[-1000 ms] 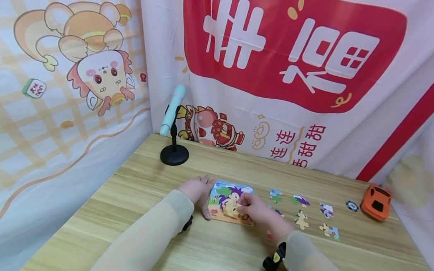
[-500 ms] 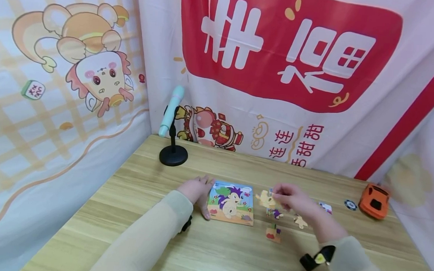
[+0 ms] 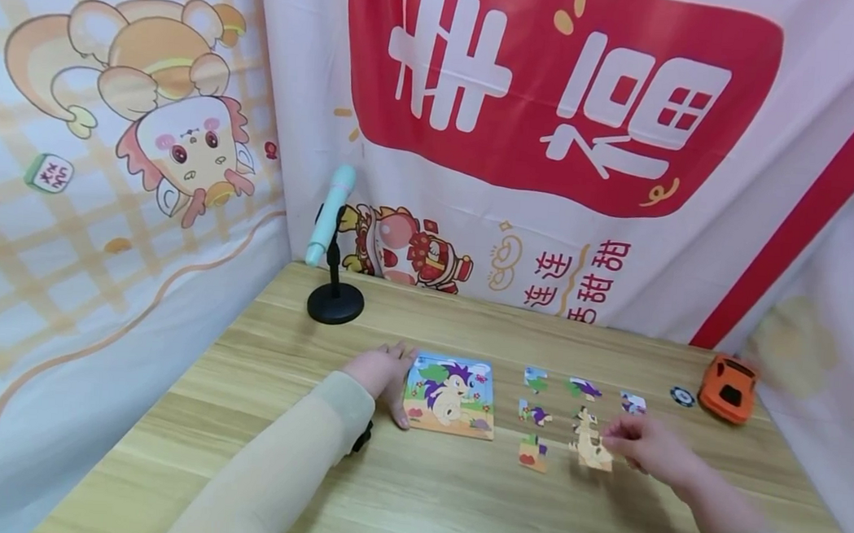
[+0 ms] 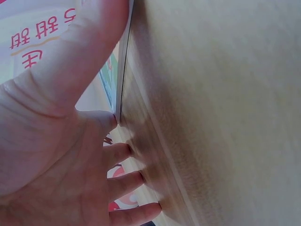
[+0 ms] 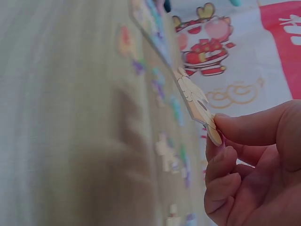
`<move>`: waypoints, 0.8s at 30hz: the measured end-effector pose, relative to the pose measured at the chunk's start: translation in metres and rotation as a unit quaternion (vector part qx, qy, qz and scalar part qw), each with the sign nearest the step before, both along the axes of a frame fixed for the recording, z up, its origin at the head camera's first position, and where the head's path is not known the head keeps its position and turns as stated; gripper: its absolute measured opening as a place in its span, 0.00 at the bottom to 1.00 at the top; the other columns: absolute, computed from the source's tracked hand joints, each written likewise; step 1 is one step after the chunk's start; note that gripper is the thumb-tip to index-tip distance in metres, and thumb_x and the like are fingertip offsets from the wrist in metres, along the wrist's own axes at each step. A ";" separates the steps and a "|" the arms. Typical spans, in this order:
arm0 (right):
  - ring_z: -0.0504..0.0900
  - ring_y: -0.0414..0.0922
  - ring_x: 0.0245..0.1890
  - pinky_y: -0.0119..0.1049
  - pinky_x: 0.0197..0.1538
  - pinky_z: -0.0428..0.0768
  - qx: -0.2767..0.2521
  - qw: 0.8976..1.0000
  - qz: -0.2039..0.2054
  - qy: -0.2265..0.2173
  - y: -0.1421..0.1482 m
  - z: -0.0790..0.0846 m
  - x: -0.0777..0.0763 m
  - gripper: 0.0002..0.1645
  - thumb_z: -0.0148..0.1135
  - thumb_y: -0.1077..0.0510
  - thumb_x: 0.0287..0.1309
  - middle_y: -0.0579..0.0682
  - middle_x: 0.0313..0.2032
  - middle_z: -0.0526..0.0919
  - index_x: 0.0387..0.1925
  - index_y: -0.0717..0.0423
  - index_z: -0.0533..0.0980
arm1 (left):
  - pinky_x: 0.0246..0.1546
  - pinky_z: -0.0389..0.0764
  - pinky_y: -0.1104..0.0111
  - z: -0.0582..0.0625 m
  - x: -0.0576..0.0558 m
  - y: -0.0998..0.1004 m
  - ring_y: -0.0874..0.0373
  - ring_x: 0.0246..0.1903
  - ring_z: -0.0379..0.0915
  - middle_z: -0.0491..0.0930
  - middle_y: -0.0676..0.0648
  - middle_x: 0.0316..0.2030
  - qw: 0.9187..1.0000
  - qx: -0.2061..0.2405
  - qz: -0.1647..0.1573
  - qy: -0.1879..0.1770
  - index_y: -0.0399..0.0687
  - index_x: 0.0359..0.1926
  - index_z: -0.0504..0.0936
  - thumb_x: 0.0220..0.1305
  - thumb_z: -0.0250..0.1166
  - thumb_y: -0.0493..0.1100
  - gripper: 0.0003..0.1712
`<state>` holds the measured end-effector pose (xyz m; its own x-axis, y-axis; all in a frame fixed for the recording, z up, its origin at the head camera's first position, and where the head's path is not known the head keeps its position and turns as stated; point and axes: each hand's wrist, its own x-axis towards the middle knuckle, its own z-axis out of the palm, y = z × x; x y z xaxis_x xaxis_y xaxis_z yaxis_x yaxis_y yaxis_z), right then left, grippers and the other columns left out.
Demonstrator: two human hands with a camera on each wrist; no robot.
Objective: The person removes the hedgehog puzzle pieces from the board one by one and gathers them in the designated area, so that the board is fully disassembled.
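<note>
A flat picture board (image 3: 471,420) with a purple-spined hedgehog lies on the table. My left hand (image 3: 379,376) rests at its left edge, fingers extended and thumb along the side. In the left wrist view the left hand (image 4: 70,127) touches the board's edge, fingertips on the wood. My right hand (image 3: 651,450) pinches a beige jigsaw piece (image 3: 595,456) between thumb and fingers, above the loose pieces. In the right wrist view this jigsaw piece (image 5: 192,96) is held tilted, clear of the table. The right hand hides part of the area beneath it.
Several loose jigsaw pieces, among them one with a red patch (image 3: 530,455) and a purple one (image 3: 585,388), lie right of the board. An orange toy car (image 3: 729,389) and a small round disc (image 3: 682,396) lie farther right. A mint microphone (image 3: 332,212) stands at the back left.
My right hand has lifted the beige jigsaw piece from over the board and carried it right, over the loose pieces. The left hand has stayed at the board's edge.
</note>
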<state>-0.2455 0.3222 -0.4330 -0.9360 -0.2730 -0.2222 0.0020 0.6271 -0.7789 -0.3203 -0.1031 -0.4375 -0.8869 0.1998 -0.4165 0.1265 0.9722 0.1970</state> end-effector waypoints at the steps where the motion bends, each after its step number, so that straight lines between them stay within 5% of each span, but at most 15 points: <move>1: 0.72 0.43 0.24 0.33 0.25 0.72 0.002 1.000 0.002 0.006 0.001 -0.007 0.001 0.10 0.63 0.59 0.64 0.50 0.28 0.76 0.40 0.65 0.78 | 0.69 0.53 0.45 0.000 0.000 -0.001 0.42 0.74 0.39 0.42 0.45 0.78 1.000 0.001 -0.001 0.001 0.57 0.79 0.48 0.28 0.81 0.66 0.78; 10: 0.73 0.45 0.24 0.35 0.25 0.72 0.006 0.999 -0.025 0.034 -0.002 -0.039 0.007 0.05 0.64 0.67 0.60 0.49 0.25 0.74 0.37 0.67 0.78 | 0.69 0.53 0.45 0.002 0.002 -0.001 0.41 0.74 0.39 0.42 0.43 0.77 1.000 0.001 -0.010 0.005 0.56 0.79 0.48 0.30 0.81 0.66 0.77; 18: 0.73 0.47 0.30 0.37 0.30 0.74 0.034 0.997 -0.063 0.016 -0.001 -0.041 0.004 0.06 0.64 0.67 0.59 0.51 0.31 0.76 0.39 0.65 0.79 | 0.69 0.53 0.46 0.002 0.002 0.000 0.42 0.74 0.39 0.42 0.44 0.77 1.000 -0.004 -0.016 0.010 0.56 0.79 0.47 0.29 0.81 0.67 0.78; 24: 0.74 0.47 0.31 0.37 0.32 0.76 0.011 0.998 -0.029 0.050 0.000 -0.030 -0.003 0.07 0.63 0.67 0.60 0.53 0.31 0.79 0.40 0.67 0.78 | 0.69 0.55 0.46 0.005 0.005 0.000 0.41 0.74 0.41 0.44 0.43 0.77 1.000 -0.004 -0.012 0.009 0.56 0.79 0.49 0.30 0.81 0.66 0.77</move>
